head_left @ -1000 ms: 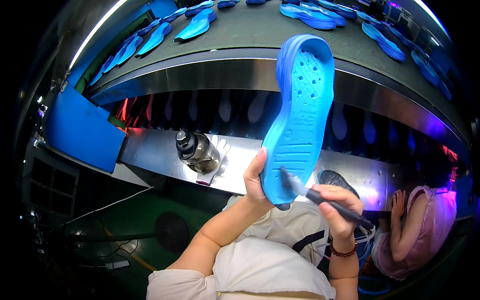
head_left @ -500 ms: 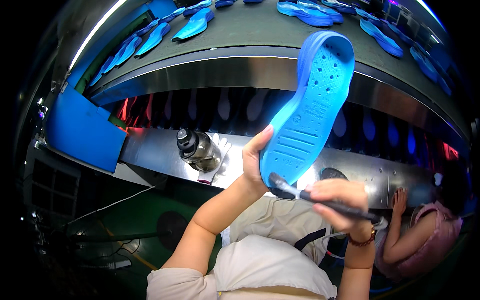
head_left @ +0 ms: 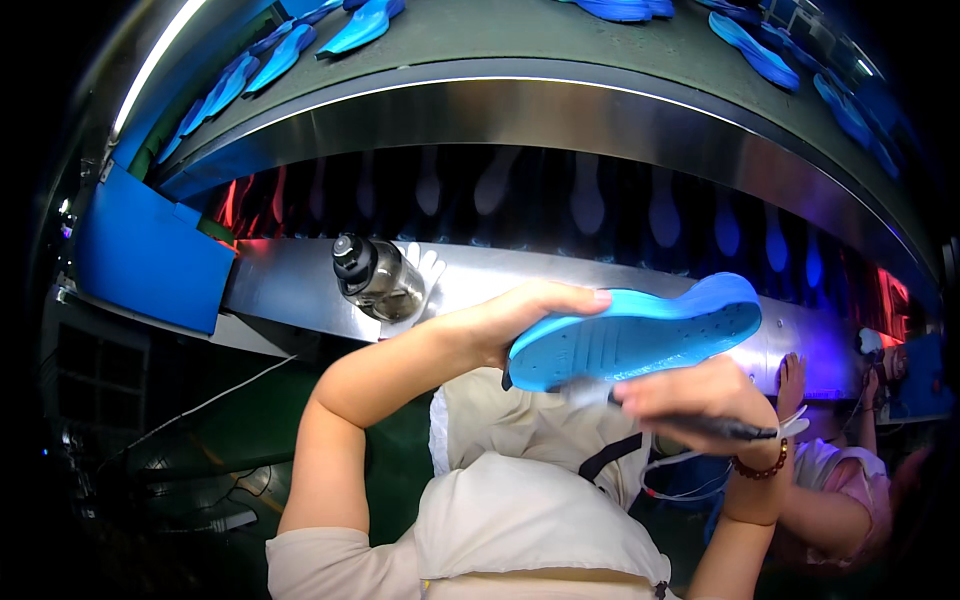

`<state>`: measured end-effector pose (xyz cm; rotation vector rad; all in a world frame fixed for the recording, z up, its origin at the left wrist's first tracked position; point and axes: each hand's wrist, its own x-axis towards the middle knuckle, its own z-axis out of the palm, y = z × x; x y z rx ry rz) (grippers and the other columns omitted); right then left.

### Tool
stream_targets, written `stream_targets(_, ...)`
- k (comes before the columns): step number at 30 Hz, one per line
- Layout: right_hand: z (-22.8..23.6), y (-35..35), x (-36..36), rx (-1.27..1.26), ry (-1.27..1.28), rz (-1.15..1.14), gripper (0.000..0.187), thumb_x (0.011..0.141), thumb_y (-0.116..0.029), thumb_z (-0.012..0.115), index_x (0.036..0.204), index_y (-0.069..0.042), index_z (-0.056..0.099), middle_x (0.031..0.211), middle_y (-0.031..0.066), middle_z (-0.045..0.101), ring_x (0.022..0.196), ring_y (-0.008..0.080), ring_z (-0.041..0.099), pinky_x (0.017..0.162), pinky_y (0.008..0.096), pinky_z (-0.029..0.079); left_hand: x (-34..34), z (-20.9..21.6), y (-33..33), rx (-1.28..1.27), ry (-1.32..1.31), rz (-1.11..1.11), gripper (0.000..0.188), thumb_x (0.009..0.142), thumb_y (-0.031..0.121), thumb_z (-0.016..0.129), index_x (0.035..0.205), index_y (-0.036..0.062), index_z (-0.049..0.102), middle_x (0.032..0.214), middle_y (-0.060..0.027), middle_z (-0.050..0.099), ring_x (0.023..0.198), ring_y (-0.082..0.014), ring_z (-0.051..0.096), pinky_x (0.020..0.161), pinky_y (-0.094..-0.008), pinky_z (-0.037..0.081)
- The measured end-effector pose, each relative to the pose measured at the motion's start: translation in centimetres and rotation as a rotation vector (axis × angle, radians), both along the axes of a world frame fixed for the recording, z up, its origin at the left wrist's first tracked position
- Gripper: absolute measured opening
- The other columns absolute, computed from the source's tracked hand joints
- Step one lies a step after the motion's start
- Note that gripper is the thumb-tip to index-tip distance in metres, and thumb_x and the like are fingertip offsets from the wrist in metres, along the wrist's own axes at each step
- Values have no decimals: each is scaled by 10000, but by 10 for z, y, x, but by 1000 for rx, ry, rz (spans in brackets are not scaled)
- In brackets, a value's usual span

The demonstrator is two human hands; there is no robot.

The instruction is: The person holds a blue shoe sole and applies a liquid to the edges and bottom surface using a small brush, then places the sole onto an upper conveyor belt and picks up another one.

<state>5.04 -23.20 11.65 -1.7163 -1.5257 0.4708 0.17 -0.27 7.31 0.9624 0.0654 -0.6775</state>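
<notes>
Green belt seen across the top of the frame, blue sole held right of centre, clamped by the fingers of the left hand, black-handled brush gripped by those of the right hand

The blue shoe sole has swung down from upright to nearly sideways.

shoe sole: bright blue | brush handle: black | belt: dark green

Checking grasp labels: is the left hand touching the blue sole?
Touching. The head view shows the left hand holding one end of the blue sole, thumb over its upper edge.
</notes>
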Motion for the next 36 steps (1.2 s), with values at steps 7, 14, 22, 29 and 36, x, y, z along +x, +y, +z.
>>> stream_targets(7, 13, -9, 16, -218, -192, 123, 221, 709, -22, 664, 926, -62, 657, 962, 111, 663, 857, 246, 654, 711, 298, 527, -3, -3, 4, 141, -55, -110, 682, 812, 492, 550, 1249, -23, 450, 1143, -211, 523, 978, -266, 555, 788, -347, 468)
stream_targets(14, 3, -23, 35, -178, -66, 3, 209, 742, -29, 674, 950, -22, 651, 942, 145, 663, 751, 246, 665, 633, 289, 527, -3, -19, 12, 98, -72, -15, 623, 846, 421, 542, 1267, -24, 426, 1140, -203, 536, 992, -248, 568, 786, -339, 487)
stream_targets(22, -31, -19, 47, 18, 517, -539, 164, 785, -56, 636, 941, -29, 677, 680, 30, 633, 428, 30, 474, 390, 167, 357, 9, -49, -11, -293, 6, 203, 671, 811, 426, 560, 1323, 54, 336, 1181, -213, 487, 1000, -345, 558, 734, -463, 529)
stream_targets(29, -88, -10, 53, 543, -17, -1013, 182, 800, -72, 628, 956, 19, 645, 833, 88, 657, 498, 64, 522, 409, 173, 388, 10, -57, -20, -344, 42, 193, 647, 820, 384, 562, 1318, 29, 352, 1216, -202, 487, 1029, -329, 552, 863, -479, 467)
stream_targets(36, -60, -58, 18, 510, 702, -422, 178, 780, -52, 601, 927, 32, 655, 885, 194, 659, 517, 98, 566, 476, 189, 442, 6, -6, 21, -174, -518, 513, 608, 883, 411, 388, 1326, -3, 335, 1205, -215, 503, 1022, -357, 563, 840, -456, 492)
